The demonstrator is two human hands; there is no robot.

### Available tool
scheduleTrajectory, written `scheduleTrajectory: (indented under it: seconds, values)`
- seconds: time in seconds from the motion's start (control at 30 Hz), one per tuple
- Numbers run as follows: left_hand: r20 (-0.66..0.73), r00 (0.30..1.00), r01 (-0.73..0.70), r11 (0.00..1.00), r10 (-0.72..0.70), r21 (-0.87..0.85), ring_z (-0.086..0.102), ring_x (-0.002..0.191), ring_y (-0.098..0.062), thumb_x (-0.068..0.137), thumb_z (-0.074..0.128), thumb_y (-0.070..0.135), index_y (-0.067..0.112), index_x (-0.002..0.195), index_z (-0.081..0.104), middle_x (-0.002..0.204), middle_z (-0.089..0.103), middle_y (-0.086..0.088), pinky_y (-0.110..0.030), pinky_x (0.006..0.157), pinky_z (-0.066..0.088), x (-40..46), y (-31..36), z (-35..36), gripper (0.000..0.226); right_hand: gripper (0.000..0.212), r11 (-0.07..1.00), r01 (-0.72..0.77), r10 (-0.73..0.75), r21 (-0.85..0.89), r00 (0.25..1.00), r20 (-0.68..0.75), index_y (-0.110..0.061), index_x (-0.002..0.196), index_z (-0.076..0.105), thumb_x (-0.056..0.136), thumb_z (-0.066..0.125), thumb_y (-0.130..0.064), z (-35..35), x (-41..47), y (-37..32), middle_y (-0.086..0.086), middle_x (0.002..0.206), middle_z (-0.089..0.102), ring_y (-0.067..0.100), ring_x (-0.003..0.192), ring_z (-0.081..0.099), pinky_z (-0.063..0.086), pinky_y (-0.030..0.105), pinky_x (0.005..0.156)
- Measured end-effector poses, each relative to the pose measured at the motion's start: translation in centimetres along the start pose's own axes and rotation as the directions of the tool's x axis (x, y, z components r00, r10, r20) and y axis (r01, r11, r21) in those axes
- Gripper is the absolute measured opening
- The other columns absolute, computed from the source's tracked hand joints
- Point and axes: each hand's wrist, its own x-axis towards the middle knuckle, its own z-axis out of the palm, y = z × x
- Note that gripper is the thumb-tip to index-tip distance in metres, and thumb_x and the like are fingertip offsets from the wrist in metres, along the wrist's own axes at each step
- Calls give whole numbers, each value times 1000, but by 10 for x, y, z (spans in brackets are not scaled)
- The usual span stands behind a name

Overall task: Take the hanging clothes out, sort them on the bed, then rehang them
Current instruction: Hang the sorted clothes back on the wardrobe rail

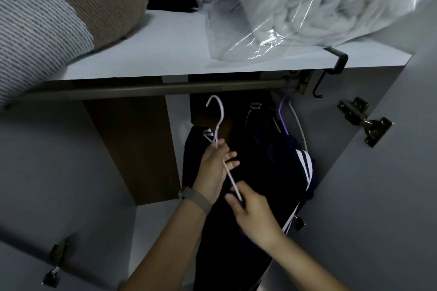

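Both hands [214,168] grip white hanger [218,123], below rail [151,88].

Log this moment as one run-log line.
left hand: grips white hanger | right hand: pinches its arm | hook: off rail | dark garment: on hanger

dim bluish light, glare on plastic bag [295,19], wide-angle bending at edges

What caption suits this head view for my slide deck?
Both hands, left hand and right hand, hold a white hanger below the wardrobe rail.
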Motion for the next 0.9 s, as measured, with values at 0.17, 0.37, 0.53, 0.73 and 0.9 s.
scheduleTrajectory:
  seconds: [0.17, 0.37, 0.53, 0.73, 0.9]
  values:
    - [63, 998, -9, 955, -10, 298, 59, 107, -18, 96, 44, 7, 14, 103, 63, 113, 62, -5, -32, 97, 47, 1, 15, -21, 22, 44, 994, -75, 95, 77, 953, -289, -17, 54, 42, 97, 50, -20, -60, 37, 22, -8, 48, 37, 3, 50, 34, 32, 27, 55]
    - [-108, 994, 44, 931, -5, 363, 56, 75, -13, 92, 50, 6, 12, 95, 67, 82, 62, -2, -26, 72, 47, -4, 10, -53, 18, 50, 982, -179, 186, 54, 904, -385, -16, 53, 28, 99, 47, -24, -103, 96, 31, -2, 47, 28, 11, 45, 26, 23, 29, 48]
    - [-133, 991, 48, 915, 6, 401, 55, 77, -16, 92, 46, 5, 11, 94, 66, 84, 63, -5, -29, 73, 47, -11, 9, -66, 21, 52, 956, -290, 251, -41, 883, -396, -13, 49, 30, 98, 45, -17, -94, 136, 52, 12, 52, 41, 26, 57, 39, 27, 30, 61]
    - [-213, 977, 61, 912, 29, 405, 55, 80, -18, 94, 44, 4, 13, 87, 66, 86, 62, -6, -29, 73, 47, -12, 6, -77, 25, 31, 913, -308, 237, -267, 934, -269, 3, 91, 53, 101, 39, -23, -67, 142, 74, 30, 97, 64, 43, 95, 60, 39, 35, 70]
    - [-202, 979, 112, 906, -30, 409, 55, 82, -19, 95, 43, 4, 13, 90, 65, 89, 62, -8, -31, 76, 47, -8, -9, -71, 25, 29, 892, -329, 314, -312, 944, -97, -2, 118, 43, 98, 47, -22, -61, 137, 86, 25, 113, 59, 41, 105, 58, 45, 39, 84]
